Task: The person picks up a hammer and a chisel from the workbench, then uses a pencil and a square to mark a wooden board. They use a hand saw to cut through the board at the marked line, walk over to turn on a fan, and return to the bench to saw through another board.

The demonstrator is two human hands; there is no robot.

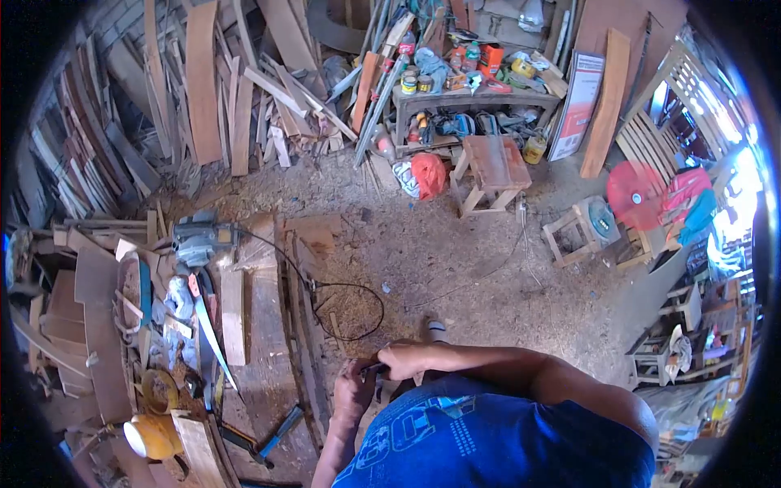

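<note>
My left hand [355, 387] and my right hand [401, 359] are closed close together in front of my blue shirt [504, 435]. Between their fingers shows a small dark object [375, 370], too small to name. To the left stands a wooden workbench [264, 325] strewn with sawdust. On it lie a short wood block [233, 317], a handsaw [210, 335] with a red handle end, and a hammer [281, 429] with a blue grip. A grey power planer [197, 238] sits at the bench's far end, its black cable [382, 313] looping beyond my hands.
Boards [203, 89] lean along the back wall. A cluttered table [480, 99], a wooden stool [495, 167] and a red fan [634, 195] stand farther off. A yellow lamp-like object [154, 437] is at lower left. Sawdust covers the floor [480, 268].
</note>
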